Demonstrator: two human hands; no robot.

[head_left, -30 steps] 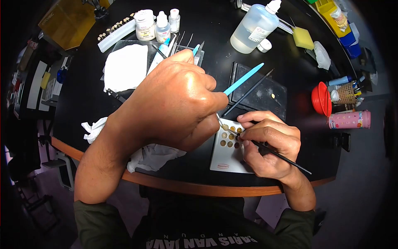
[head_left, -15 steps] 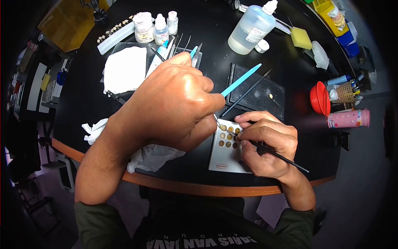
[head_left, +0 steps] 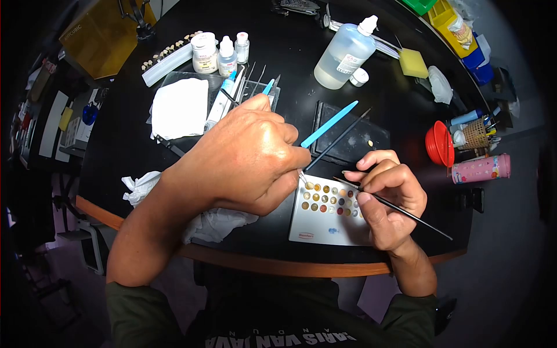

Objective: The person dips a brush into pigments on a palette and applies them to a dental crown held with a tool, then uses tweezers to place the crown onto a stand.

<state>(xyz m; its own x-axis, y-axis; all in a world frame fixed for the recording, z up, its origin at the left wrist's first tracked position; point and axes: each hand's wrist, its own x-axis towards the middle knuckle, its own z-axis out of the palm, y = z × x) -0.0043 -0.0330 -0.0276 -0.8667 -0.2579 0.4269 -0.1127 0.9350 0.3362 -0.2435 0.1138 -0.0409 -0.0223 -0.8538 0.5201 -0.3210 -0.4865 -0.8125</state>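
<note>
A white palette point(head_left: 313, 223) with rows of small coloured wells lies near the table's front edge. My left hand point(head_left: 249, 156) is closed at its upper left corner, around a thin tool whose pale tip shows by the first wells; its dark end rises above the knuckles. Over the palette's right side, my right hand point(head_left: 394, 197) pinches a thin black brush point(head_left: 415, 218), with its tip above the top row of wells. Beyond the palette, a blue-handled tool point(head_left: 329, 124) and a dark brush point(head_left: 342, 136) rest across a black slab point(head_left: 362, 127).
A large clear bottle point(head_left: 342, 58), a yellow sponge point(head_left: 413, 62), a red bowl point(head_left: 439, 145) and a pink cylinder point(head_left: 480, 169) stand farther back and right. White tissue point(head_left: 181, 107), small bottles point(head_left: 226, 56) and crumpled tissue point(head_left: 217, 225) are at the left.
My right hand has moved right and lifted its brush off the wells, uncovering more of the palette. My left hand stays near the palette's corner. The view has shifted slightly.
</note>
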